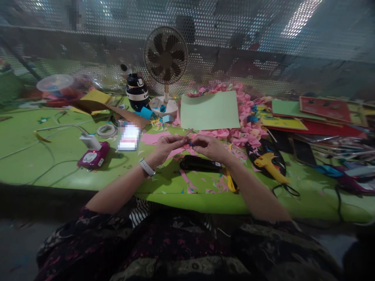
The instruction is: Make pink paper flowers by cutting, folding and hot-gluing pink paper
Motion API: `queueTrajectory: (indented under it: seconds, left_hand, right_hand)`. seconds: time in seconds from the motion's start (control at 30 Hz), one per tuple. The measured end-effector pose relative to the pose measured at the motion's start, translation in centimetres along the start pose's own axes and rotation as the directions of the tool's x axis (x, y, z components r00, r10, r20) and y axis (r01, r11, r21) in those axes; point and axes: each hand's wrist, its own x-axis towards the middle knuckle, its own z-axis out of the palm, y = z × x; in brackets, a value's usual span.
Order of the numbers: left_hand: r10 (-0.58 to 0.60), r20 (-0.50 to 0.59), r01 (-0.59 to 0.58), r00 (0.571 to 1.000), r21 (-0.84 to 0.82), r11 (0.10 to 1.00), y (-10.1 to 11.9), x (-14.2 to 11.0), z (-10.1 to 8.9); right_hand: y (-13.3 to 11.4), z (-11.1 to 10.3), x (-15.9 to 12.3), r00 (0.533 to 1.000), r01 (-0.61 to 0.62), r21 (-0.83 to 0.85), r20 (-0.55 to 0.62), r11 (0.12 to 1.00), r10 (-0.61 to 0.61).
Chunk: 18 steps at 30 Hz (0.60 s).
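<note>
My left hand [167, 147] and my right hand [211, 148] meet over the middle of the green table, fingertips pinched close together. Between them is a small piece of paper [191, 144], blue and pinkish; its exact shape is too small to tell. Both hands seem closed on it. Just below lies a black stapler [200, 163]. Pink paper strips [156, 137] lie beside my left hand, and pink scraps are scattered under both. A yellow-handled tool [231, 182], partly hidden by my right forearm, rests near the table's front edge.
A pale green sheet [209, 110] lies against a heap of folded pink paper pieces [249, 128]. Behind stand a fan [166, 58] and a black bottle [136, 93]. On the left are a lit phone [129, 137], tape roll [106, 131] and purple power socket [93, 157]; a yellow glue gun [271, 167] lies right.
</note>
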Motion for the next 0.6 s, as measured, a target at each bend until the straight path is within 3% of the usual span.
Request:
queueTrajectory:
  seconds: [0.6]
  left_hand:
    - [0.032, 0.057, -0.034, 0.998, 0.036, 0.999, 0.71, -0.11, 0.16]
  right_hand:
    - [-0.42, -0.61, -0.18, 0.993, -0.105, 0.118, 0.057, 0.988, 0.099]
